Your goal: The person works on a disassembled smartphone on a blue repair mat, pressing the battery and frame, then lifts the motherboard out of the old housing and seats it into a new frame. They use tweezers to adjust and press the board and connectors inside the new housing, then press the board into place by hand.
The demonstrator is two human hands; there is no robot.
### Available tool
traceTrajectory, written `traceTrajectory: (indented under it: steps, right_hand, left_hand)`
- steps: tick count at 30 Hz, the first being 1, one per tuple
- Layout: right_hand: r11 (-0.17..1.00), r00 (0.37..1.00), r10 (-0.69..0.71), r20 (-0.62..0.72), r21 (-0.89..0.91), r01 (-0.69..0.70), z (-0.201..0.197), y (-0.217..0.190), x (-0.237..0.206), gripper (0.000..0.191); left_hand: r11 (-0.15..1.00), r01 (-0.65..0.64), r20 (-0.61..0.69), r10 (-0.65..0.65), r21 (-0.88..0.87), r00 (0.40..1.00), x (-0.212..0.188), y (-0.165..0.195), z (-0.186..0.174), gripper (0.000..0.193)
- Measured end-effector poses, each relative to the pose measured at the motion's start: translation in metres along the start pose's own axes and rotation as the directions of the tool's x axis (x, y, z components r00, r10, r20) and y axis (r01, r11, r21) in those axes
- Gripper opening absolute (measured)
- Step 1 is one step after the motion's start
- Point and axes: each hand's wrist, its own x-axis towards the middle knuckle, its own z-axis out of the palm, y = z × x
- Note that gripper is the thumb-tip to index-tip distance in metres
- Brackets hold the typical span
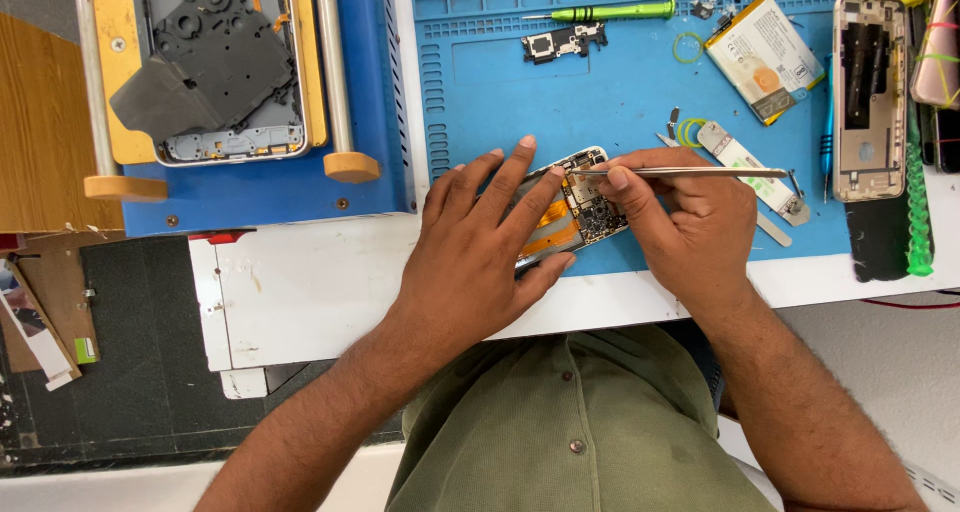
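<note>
Seen from the head camera, the opened phone point(572, 210) lies at the near edge of the blue mat point(620, 92) on the white tabletop point(300, 292). The left hand point(480, 242) presses on the phone, fingers spread, its grip closed around the phone's edge. The right hand point(685, 217), just right of the phone, pinches the tweezers point(680, 173), their tip touching the phone's circuit board. A green screwdriver point(615, 13) and a battery point(765, 57) lie beyond the phone.

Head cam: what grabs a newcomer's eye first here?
The two hands at centre: the left hand steadies an opened phone with exposed circuit board on the blue work mat, while the right hand holds metal tweezers over it. Next, the green-handled screwdriver at the mat's top and a loose battery upper right.
</note>
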Motion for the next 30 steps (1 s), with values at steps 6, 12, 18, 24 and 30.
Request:
traceTrajectory:
  steps: [6, 12, 18, 24, 30]
  right_hand:
    - [1.0, 1.0, -0.005, 0.009, 0.007, 0.004, 0.0, 0.0006, 0.0004, 0.016]
    - [1.0, 1.0, -0.007, 0.01, 0.022, 0.007, 0.0003, 0.0022, -0.0004, 0.016]
    - [1.0, 1.0, 0.008, 0.017, 0.009, -0.008, 0.0009, 0.0037, -0.0001, 0.017]
    - [1.0, 1.0, 0.008, 0.008, 0.03, -0.008, -0.0006, 0.0032, -0.0011, 0.016]
    - [1.0, 1.0, 0.003, 0.016, 0.002, -0.003, 0.0, 0.0025, 0.0002, 0.016]
  left_hand:
    - [1.0, 0.001, -0.006, -0.001, -0.004, 1.0, -0.0004, 0.0001, 0.0, 0.073]
    - [1.0, -0.004, -0.006, 0.004, 0.011, 1.0, -0.0004, -0.0003, 0.0018, 0.073]
    - [1.0, -0.002, -0.001, 0.002, 0.01, 1.0, -0.0002, -0.0005, 0.0017, 0.073]
    - [1.0, 0.003, 0.002, -0.003, -0.003, 1.0, 0.0001, -0.0002, 0.0006, 0.073]
    - [1.0, 0.001, -0.002, -0.001, 0.002, 1.0, 0.0002, -0.0001, 0.0006, 0.072]
